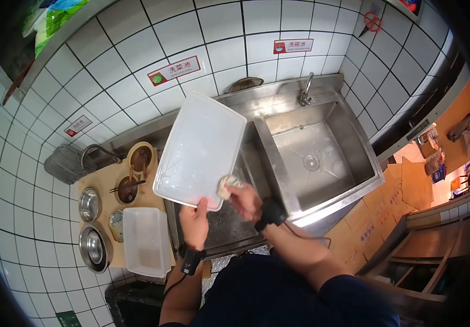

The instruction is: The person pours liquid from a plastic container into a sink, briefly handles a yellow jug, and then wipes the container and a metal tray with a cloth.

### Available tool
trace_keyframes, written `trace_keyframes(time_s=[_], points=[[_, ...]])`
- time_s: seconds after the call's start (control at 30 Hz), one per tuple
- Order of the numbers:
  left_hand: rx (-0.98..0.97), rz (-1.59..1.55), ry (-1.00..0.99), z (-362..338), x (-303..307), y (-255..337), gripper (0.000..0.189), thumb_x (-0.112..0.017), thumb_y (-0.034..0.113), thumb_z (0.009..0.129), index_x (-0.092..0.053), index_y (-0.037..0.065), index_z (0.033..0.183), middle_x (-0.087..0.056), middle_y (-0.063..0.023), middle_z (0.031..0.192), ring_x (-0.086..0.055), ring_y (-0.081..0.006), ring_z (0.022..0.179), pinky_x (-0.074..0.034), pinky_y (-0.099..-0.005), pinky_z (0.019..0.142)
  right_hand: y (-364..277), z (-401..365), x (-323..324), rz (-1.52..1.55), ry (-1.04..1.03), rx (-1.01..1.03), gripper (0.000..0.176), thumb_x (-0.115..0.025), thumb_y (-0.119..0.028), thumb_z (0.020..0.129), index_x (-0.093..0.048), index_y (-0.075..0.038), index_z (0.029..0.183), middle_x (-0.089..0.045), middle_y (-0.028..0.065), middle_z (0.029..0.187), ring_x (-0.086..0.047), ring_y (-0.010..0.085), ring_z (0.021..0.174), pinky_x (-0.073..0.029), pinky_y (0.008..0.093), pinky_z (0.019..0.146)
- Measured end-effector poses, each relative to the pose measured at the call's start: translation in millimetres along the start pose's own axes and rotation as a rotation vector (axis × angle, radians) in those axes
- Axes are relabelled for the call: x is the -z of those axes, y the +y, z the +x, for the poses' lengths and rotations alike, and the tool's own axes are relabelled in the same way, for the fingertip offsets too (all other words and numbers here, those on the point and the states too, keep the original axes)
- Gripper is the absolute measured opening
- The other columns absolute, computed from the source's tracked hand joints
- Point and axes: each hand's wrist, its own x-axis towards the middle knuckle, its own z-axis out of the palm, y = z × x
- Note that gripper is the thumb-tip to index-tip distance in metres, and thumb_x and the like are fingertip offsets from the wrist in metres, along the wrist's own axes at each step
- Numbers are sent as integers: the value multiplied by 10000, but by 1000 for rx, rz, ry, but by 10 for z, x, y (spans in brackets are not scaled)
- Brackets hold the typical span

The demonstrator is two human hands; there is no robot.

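My left hand [194, 226] grips the near edge of a white rectangular plastic lid [199, 147], its thumb on the upper face. The lid is tilted up above the middle sink [257, 147], covering much of that basin. Wet streaks and small marks show on its surface. A crumpled pale cloth [225, 186] is pinched in my right hand [246, 203] and lies against the lid's lower right corner. To the left of my left hand, a translucent plastic container [146, 245] rests on a tan board [116, 191].
An empty steel sink [317, 158] with a faucet [305, 92] lies to the right. On the board's left stand steel bowls [94, 248] and brown ladle-like utensils [127, 191]. A grey mop head or cloth [67, 164] sits by the tiled wall. Flattened cardboard [371, 218] covers the floor at right.
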Motion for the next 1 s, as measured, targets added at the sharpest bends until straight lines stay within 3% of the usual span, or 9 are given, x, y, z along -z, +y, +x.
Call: trace_keyframes(time_s=[0.17,0.23,0.3,0.37,0.5,0.63,0.8,0.9,1.0], points=[[97,142,-246,-129,554,304,156,-654,63,983,-704,-48,1080,-746,-64,965,-676,-122,857,-534,-279,748,-545,438,418,186,-23,260,251,-606,-69,1003,-642,8,1240,-702,69,1142,-663,167,1051,-520,308,928],[109,202,-282,-138,730,526,161,-649,49,974,-704,-46,1093,-745,-66,984,-674,-124,883,-532,-282,778,-751,486,559,226,-146,316,263,-609,-69,1000,-638,8,1249,-697,84,1175,-666,179,1066,-520,308,924],[117,262,-313,-67,885,701,172,-645,34,966,-703,-44,1107,-745,-69,1003,-672,-126,909,-530,-285,808,-758,390,474,221,-75,368,236,-612,-60,998,-650,-2,1224,-705,77,1173,-671,165,1050,-522,296,877],[128,276,-293,51,1012,812,215,-631,38,960,-691,-43,1151,-738,-69,1052,-660,-130,959,-513,-292,874,-690,295,454,60,36,240,222,-634,-66,992,-660,-7,1205,-719,68,1150,-681,150,1021,-521,281,826],[13,-86,-110,391,1095,786,242,-608,94,1004,-663,-37,1200,-717,-53,1109,-644,-118,1019,-485,-270,923,-453,290,661,-103,-190,122,222,-668,-110,989,-670,-14,1189,-731,42,1059,-682,124,923,-512,245,778],[-115,-525,152,333,600,392,200,-635,161,1032,-670,-3,1142,-694,-38,1066,-629,-110,981,-501,-275,853,-106,67,397,20,48,-11,219,-609,-104,1003,-669,-12,1193,-723,34,1071,-678,122,907,-544,244,775],[3,-182,238,115,-187,-92,323,-711,98,973,-644,21,1280,-704,-64,1143,-666,-133,989,-553,-311,823,327,-36,196,2,19,-110,268,-613,-129,1007,-667,-31,1252,-731,31,1111,-684,107,951,-540,219,772],[206,-231,126,40,-149,33,323,-726,47,949,-648,-3,1258,-709,-56,1111,-668,-136,945,-548,-288,801,169,-68,192,-35,57,-101,307,-606,-107,1003,-644,9,1284,-723,75,1174,-692,140,1026,-560,266,836],[201,-159,-74,-30,117,67,309,-721,16,937,-654,-18,1236,-708,-59,1131,-677,-141,948,-558,-272,790,-272,-128,127,-83,129,-17,290,-580,-50,992,-633,95,1237,-713,136,1173,-692,205,1079,-540,317,958]])
